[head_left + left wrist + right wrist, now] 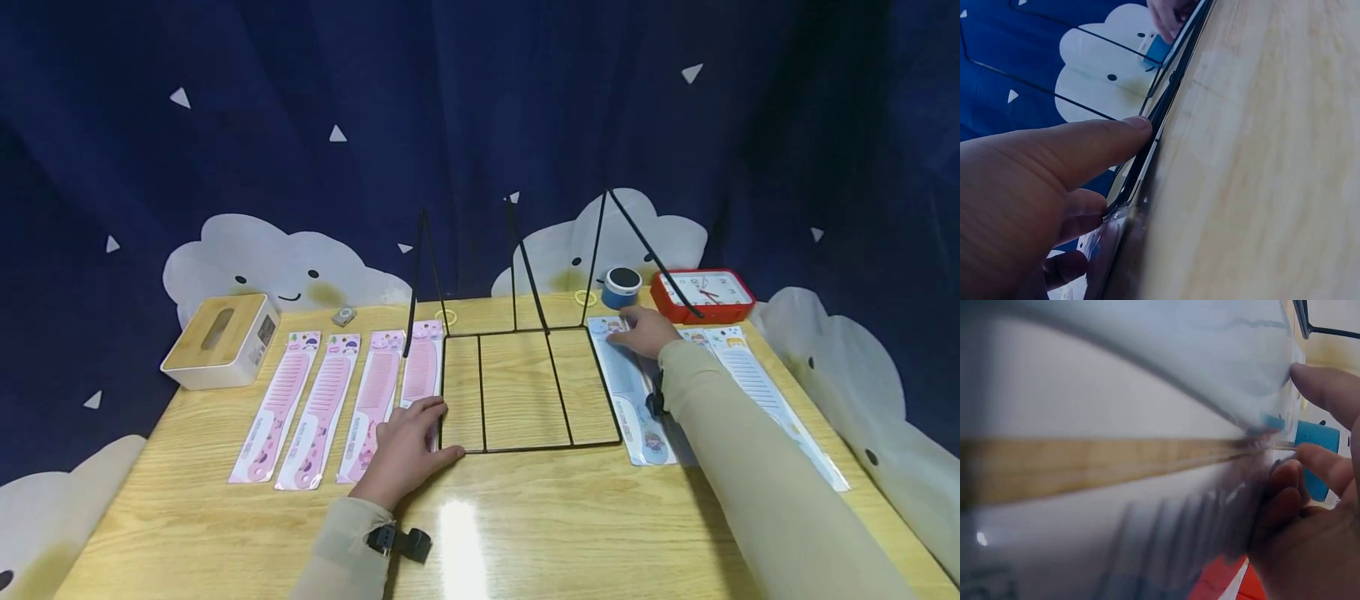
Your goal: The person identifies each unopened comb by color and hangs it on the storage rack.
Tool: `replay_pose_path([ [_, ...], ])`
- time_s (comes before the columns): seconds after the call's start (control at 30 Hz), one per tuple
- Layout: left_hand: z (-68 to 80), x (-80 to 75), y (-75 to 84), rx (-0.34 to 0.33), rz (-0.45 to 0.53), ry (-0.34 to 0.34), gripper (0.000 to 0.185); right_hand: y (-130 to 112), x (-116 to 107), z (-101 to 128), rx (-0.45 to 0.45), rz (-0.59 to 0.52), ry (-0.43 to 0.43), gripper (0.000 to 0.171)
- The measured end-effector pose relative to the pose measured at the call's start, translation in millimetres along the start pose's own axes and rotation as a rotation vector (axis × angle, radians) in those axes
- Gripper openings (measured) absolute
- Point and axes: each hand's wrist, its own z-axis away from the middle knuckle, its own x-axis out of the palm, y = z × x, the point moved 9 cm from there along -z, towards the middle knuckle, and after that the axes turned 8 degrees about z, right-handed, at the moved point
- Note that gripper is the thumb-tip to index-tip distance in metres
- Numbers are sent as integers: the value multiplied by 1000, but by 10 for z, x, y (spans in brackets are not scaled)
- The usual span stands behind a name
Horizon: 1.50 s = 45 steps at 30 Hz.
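Observation:
A black wire rack (484, 392) with upright prongs stands mid-table. My left hand (407, 446) is at its front left corner, thumb on the front bar and fingertips by the side bar. Under that hand's fingers lies a pink packaged comb (422, 367), partly covered. On the rack's right a blue packaged comb (624, 375) lies along the side bar. My right hand (651, 332) holds its top end, thumb on the wrapper and index finger by the top edge. More blue packaged combs (757, 387) lie beyond my right forearm, which hides part of them.
Several pink packaged combs (321, 408) lie in a row at left, near a wood-topped tissue box (225, 337). Behind the right hand stand a blue round container (622, 292) and a red clock (705, 296). Yellow rings (586, 297) and a small grey item (344, 316) lie at the back.

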Motion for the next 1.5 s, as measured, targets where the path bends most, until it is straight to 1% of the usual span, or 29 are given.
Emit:
replay_pose_path([
  [0.07, -1, 3, 6, -2, -3, -1, 72, 34, 12, -28, 18, 2, -33, 76],
  [0.2, -6, 8, 30, 4, -10, -2, 72, 72, 36, -71, 40, 46, -82, 75],
  [0.3, -11, 11, 41, 8, -16, -5, 72, 60, 34, -84, 26, 78, -88, 74],
  [0.37, -12, 8, 41, 9, -20, -5, 73, 48, 25, -75, 21, 66, -80, 72],
  [0.47, -2, 3, 27, 5, -25, -5, 73, 35, 9, -38, 28, 8, -59, 67],
  [0.53, 8, 0, 8, 0, -26, -4, 73, 29, 3, 0, 46, -59, -52, 62],
  [0.63, 20, -4, -14, -6, -25, -2, 72, 26, -4, 42, 67, -132, -33, 49],
  [0.77, 18, -10, -16, -4, -16, 5, 72, 21, -40, 85, 58, -175, 38, 30],
  [0.83, 16, -6, -18, -3, -15, 7, 72, 37, -55, 111, 55, -202, 82, 27],
  [0.97, 20, 10, -26, -7, -12, 3, 72, 136, -52, 156, 71, -359, 152, 28],
  [1.07, 17, 17, -31, -7, -13, 1, 72, 238, -44, 175, 90, -471, 182, 30],
  [1.1, 15, 18, -32, -6, -13, 2, 72, 259, -51, 189, 94, -491, 189, 31],
  [1.23, 4, 19, -27, -1, -13, 2, 72, 278, -135, 276, 96, -536, 222, 33],
  [1.37, 2, 13, -18, 2, -13, 2, 72, 230, -257, 381, 98, -515, 247, 36],
  [1.47, 4, 6, -14, 3, -12, 2, 72, 191, -308, 450, 125, -517, 221, 39],
  [1.5, 5, 4, -12, 3, -12, 1, 72, 169, -320, 477, 134, -536, 209, 41],
])
